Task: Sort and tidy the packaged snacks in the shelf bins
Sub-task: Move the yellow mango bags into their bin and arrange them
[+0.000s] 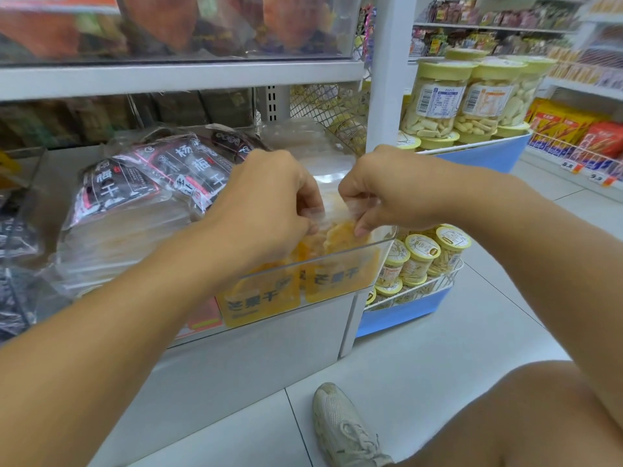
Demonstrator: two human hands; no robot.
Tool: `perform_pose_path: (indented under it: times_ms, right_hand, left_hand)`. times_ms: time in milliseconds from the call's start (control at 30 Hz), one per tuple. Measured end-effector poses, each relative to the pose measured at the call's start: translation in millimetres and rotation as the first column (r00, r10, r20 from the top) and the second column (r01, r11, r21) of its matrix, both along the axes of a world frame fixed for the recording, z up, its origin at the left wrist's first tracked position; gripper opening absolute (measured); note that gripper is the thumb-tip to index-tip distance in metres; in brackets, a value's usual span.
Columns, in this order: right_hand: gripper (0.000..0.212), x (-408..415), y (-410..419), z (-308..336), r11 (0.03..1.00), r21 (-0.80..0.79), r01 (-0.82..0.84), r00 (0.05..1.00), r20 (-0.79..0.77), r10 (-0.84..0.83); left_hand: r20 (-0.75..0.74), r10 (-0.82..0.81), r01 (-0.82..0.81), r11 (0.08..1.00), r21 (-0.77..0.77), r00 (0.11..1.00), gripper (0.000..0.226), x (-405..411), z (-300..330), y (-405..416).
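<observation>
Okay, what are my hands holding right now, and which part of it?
Both the left hand and the right hand pinch the clear top edge of a yellow snack pouch standing in the clear front bin.

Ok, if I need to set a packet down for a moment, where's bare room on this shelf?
Bare shelf surface shows left of the dark plum packets, bordered by a clear divider. The clear bin is crowded: yellow mango packets fill it, with the left hand and right hand pinching a packet top there.
</observation>
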State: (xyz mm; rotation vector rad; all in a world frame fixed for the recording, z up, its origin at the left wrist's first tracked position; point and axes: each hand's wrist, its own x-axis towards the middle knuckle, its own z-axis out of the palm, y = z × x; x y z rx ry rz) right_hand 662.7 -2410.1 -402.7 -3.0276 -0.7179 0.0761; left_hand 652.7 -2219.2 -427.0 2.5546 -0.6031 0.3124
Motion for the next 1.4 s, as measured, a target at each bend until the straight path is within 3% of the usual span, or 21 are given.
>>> perform_pose_path:
  times_ms: [233, 367, 467, 533, 633, 700, 767, 833, 867, 933, 1000, 1100, 1200, 1233, 1300, 1400]
  right_hand:
    - [0.026, 4.2, -2.1, -2.1, 0.999, -0.033, -0.017, 0.988, -0.156, 0.012]
    - [0.079, 4.8, -3.6, -5.4, 0.998, -0.065, 0.022, 0.966, -0.257, -0.038]
    - [0.080, 8.8, 1.0, -9.5, 0.999, -0.037, -0.009, 0.952, -0.307, -0.003]
    - [0.077, 8.2, 5.6, -9.2, 0.999, -0.054, 0.006, 0.958, -0.286, -0.021]
    - [0.070, -0.5, 8.2, -0.3, 0.994, -0.105, 0.042, 0.990, -0.132, -0.056]
    - [0.060, -7.9, 4.3, 6.2, 1.000, 0.003, 0.017, 0.999, -0.029, -0.017]
    - [0.052, -12.5, 1.7, 10.5, 0.971, 0.236, -0.034, 0.999, 0.034, 0.026]
    - [0.057, -11.6, 1.3, 8.0, 0.924, 0.380, -0.046, 0.998, 0.062, 0.025]
    - [0.065, -11.4, 3.6, 5.3, 0.927, 0.373, -0.027, 0.999, 0.036, 0.015]
    - [0.079, -10.2, 11.1, -5.0, 0.988, 0.153, 0.008, 1.000, -0.031, -0.003]
    - [0.073, -7.5, 19.2, -15.8, 0.996, -0.088, 0.007, 0.995, -0.096, -0.016]
    - [0.060, -6.6, 29.1, -11.0, 0.977, -0.212, 0.033, 0.989, -0.134, -0.063]
    - [0.066, -11.8, 33.7, 2.3, 0.960, -0.273, 0.055, 0.996, -0.056, -0.073]
    - [0.069, -15.0, 38.7, 7.9, 0.976, -0.212, 0.046, 0.999, 0.003, -0.046]
    - [0.067, -22.3, 60.1, 17.4, 0.995, 0.061, -0.081, 0.983, 0.169, 0.070]
    - [0.036, -29.0, 119.0, 19.1, 0.819, 0.367, -0.441, 0.848, 0.470, 0.246]
  left_hand:
    - [-0.069, -0.023, 0.021, 0.999, -0.029, 0.997, 0.025, -0.4, 1.5, 2.3]
    - [-0.085, -0.073, 0.065, 0.993, -0.094, 0.994, 0.029, -3.5, 3.3, 3.5]
    - [-0.044, -0.069, 0.065, 0.994, -0.090, 0.997, 0.030, -4.4, 2.0, 3.2]
    - [-0.033, -0.078, 0.075, 0.994, -0.084, 0.996, 0.028, -4.2, 0.7, 4.2]
    - [-0.009, -0.085, 0.084, 0.994, -0.070, 0.996, 0.029, -5.8, -1.1, 9.5]
    - [0.029, -0.060, 0.061, 0.997, -0.036, 0.998, 0.043, -7.7, 0.3, 14.2]
    - [0.055, -0.046, 0.048, 0.998, -0.036, 0.997, 0.057, -9.2, 3.0, 17.7]
    - [0.082, -0.043, 0.046, 0.998, -0.039, 0.996, 0.066, -9.2, 4.3, 19.3]
    - [0.092, -0.047, 0.050, 0.998, -0.034, 0.995, 0.069, -9.0, 4.4, 19.3]
    - [0.097, -0.064, 0.067, 0.997, -0.024, 0.993, 0.069, -8.9, 3.9, 20.0]
    - [0.118, -0.089, 0.088, 0.996, 0.008, 0.989, 0.065, -9.0, 2.8, 23.0]
    - [0.208, -0.122, 0.097, 0.988, 0.123, 0.971, 0.055, -6.6, 1.8, 33.2]
    - [0.233, -0.154, 0.119, 0.980, 0.160, 0.960, 0.053, -9.1, 5.7, 52.6]
    - [0.245, -0.159, 0.123, 0.980, 0.158, 0.956, 0.051, -12.0, 6.4, 62.0]
    - [0.284, -0.160, 0.121, 0.981, 0.149, 0.945, 0.041, -20.9, 7.7, 84.3]
    - [0.359, -0.089, 0.045, 0.991, 0.128, 0.929, 0.018, -36.4, 15.4, 124.7]
